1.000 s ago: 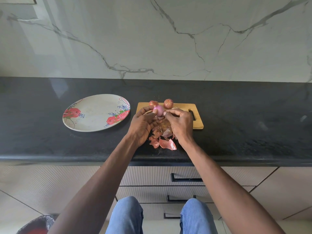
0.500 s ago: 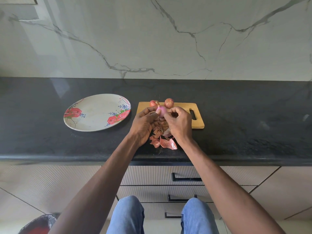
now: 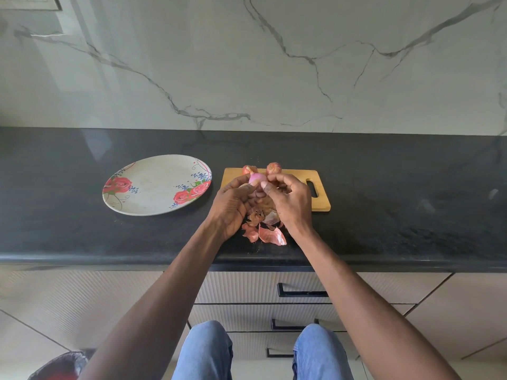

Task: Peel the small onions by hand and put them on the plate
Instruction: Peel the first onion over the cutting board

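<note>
Small pink peeled onion [image 3: 257, 178] pinched between left hand [image 3: 233, 205] and right hand [image 3: 290, 202] fingertips, both grips narrow, over wooden cutting board [image 3: 321, 200]. Loose reddish onion skins [image 3: 267, 229] below on black stone surface [image 3: 411, 204]. Rose-patterned oval plate [image 3: 153, 187] left, apart.

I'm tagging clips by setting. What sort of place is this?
Most likely a home kitchen: a dark stone counter under a marble-look wall, drawers below, and a cutting board with onions.
</note>
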